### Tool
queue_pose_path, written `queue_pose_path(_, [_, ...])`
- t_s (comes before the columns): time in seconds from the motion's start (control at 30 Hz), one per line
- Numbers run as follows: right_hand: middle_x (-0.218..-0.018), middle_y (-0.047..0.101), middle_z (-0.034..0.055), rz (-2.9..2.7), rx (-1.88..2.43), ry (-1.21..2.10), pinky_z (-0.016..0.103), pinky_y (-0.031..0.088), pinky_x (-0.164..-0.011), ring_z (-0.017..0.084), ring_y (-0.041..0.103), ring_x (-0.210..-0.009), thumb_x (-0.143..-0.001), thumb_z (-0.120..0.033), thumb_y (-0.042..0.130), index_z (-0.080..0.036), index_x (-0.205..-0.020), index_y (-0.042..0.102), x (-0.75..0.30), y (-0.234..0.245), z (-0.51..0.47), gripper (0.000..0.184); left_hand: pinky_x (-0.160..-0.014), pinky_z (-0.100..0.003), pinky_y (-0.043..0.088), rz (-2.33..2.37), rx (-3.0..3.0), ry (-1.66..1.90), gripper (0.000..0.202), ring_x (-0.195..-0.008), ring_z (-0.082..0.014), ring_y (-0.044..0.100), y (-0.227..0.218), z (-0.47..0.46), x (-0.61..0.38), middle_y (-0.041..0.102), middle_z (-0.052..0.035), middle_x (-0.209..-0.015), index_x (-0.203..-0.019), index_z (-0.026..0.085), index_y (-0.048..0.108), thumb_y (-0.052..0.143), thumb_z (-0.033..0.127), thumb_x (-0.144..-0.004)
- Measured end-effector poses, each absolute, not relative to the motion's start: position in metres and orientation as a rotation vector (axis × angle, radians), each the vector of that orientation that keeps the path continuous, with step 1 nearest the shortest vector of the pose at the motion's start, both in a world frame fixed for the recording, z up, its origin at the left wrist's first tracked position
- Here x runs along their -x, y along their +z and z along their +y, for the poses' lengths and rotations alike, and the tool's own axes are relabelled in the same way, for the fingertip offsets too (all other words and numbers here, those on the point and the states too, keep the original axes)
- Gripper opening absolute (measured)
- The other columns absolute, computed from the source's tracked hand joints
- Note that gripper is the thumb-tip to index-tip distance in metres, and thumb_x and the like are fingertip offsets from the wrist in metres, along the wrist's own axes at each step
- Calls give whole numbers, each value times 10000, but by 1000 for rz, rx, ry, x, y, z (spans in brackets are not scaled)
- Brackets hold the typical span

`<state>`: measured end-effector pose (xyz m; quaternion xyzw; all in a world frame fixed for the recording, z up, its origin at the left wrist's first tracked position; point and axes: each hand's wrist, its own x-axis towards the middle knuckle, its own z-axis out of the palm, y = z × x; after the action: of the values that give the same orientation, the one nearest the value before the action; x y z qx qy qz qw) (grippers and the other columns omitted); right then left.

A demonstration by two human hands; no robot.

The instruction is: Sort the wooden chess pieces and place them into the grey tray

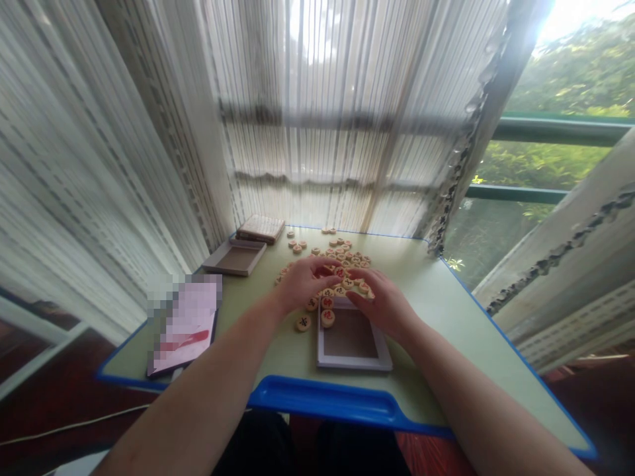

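Observation:
Wooden xiangqi pieces [356, 258] with red and black characters lie in a loose heap on the pale green table. At the heap's near side my left hand [305, 281] curls its thumb and forefinger about one red-marked xiangqi piece [339, 272]. Opposite it, my right hand [384, 301] has thumb and fingers apart, the fingertips close to that same piece. Below my hands stands a shallow open box [354, 362] with a brown inside. Two red-marked pieces [327, 311] sit in its far left corner. Just left of the box lies a black-marked piece [303, 322].
A second shallow box [238, 256] lies at the back left, beside a flat bundle [261, 227]. A partly blurred tablet-like object [191, 330] lies at the table's left edge. The table [436, 337] has a blue rim and a blue front trough [327, 400]. Curtains [317, 152] hang behind.

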<state>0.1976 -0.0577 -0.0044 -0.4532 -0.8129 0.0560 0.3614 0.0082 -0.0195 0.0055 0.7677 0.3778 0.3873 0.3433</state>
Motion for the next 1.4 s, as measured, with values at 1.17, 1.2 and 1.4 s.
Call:
queue_pose_path(1.17, [-878, 663, 51, -1860, 1109, 453, 229, 479, -549, 121, 578, -643, -759, -336, 584, -202, -930, 657, -192, -3, -62, 230, -683, -244, 497, 738, -1447, 817, 386, -752, -128, 632, 6, -26, -12, 687, -76, -847, -950, 101, 624, 737, 204, -596])
queue_pose_path(1.2, [-866, 664, 53, -1834, 1117, 498, 232, 477, -545, 121, 574, -635, -757, -356, 586, -199, -954, 657, -191, -2, -62, 263, -674, -239, 497, 733, -1442, 822, 380, -753, -126, 631, 7, -26, -11, 686, -77, -852, -953, 102, 621, 732, 197, -602])
queue_pose_path(1.4, [-834, 662, 52, -1776, 1180, 643, 239, 458, -545, 131, 557, -650, -732, -433, 596, -191, -993, 652, -193, 2, -62, 360, -617, -214, 486, 714, -1469, 805, 378, -734, -119, 625, 6, -26, -10, 685, -72, -864, -984, 115, 610, 710, 184, -626])
